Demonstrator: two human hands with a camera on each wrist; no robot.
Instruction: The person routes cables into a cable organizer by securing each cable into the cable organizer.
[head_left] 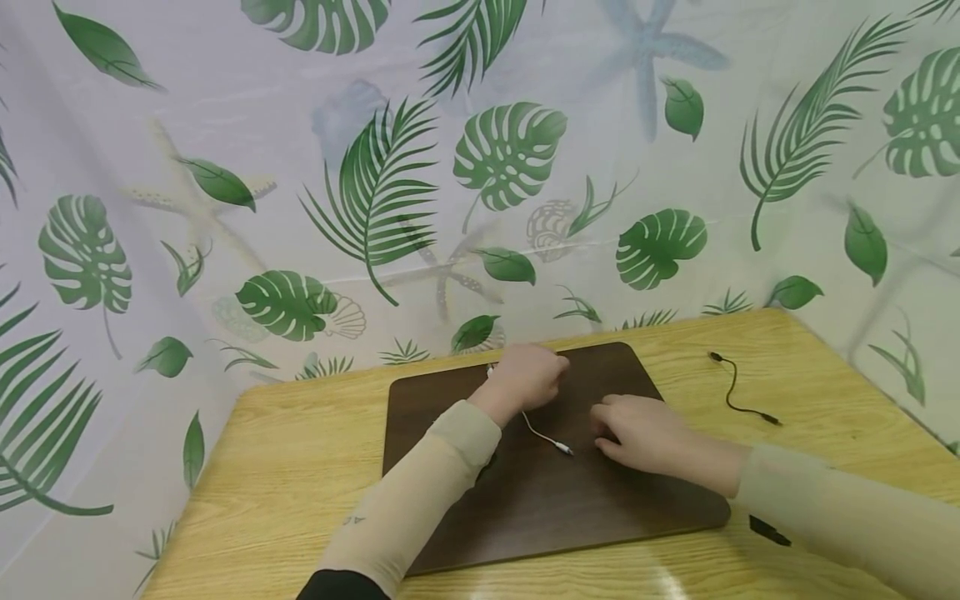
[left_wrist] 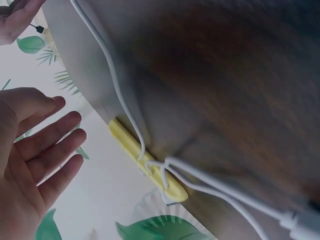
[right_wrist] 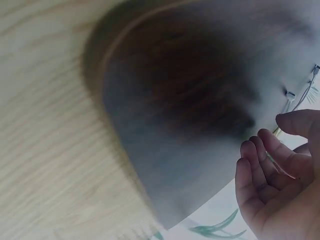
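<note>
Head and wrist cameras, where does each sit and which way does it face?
Head: worn on the head, facing forward and down at the dark board; left grip, right grip and sleeves show.
Left wrist: worn there, facing the yellow piece and white cabling; left grip shows, part of the right grip top left.
Right wrist: worn there, facing the dark board's edge and wooden table; right grip shows.
Head and right wrist share board and table.
</note>
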